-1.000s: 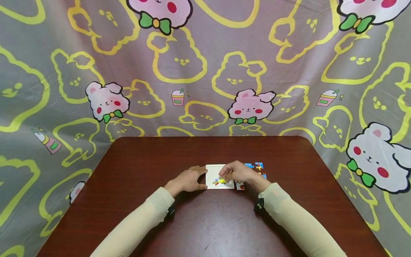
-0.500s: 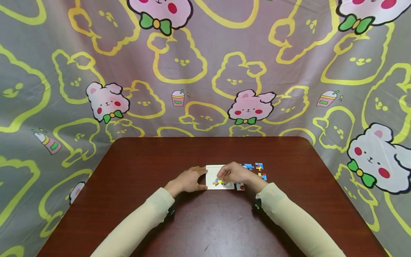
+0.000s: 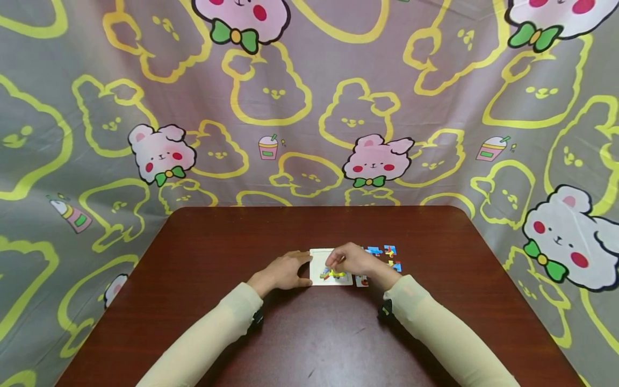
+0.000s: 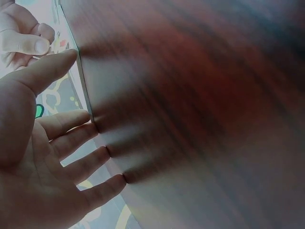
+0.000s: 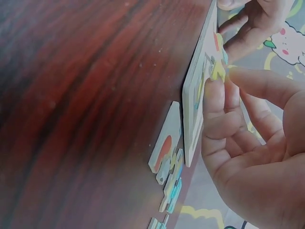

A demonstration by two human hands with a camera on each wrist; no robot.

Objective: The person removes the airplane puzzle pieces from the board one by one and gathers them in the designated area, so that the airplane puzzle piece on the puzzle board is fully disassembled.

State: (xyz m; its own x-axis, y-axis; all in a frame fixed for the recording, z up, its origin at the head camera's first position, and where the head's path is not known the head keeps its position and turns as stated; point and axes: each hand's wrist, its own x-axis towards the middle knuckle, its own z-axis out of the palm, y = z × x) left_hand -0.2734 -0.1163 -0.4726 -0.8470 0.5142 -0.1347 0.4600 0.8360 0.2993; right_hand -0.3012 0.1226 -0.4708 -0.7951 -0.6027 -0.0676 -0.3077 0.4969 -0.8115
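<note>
A white puzzle board (image 3: 316, 260) with a raised rim lies on the table in the head view. My left hand (image 3: 284, 270) rests at its left side, fingers spread, thumb and fingertips against the edge. Over the board, my right hand (image 3: 354, 259) pinches a colourful jigsaw piece (image 5: 218, 70) between thumb and fingers. In the right wrist view the piece is tilted up from the board, yellow side showing. Yellow and red printing shows on the board's lower part beneath the fingers; some of the board is hidden by the right hand.
Several loose jigsaw pieces (image 3: 390, 251) lie right of the board, partly behind my right hand and wrist. One piece with a red patch (image 5: 164, 151) lies close by the board's edge. The brown table (image 3: 232, 236) meets a patterned curtain (image 3: 300, 129) at the back.
My right hand has shifted slightly left over the board, uncovering more of the loose pieces at the right. The left hand and the board have stayed in place.
</note>
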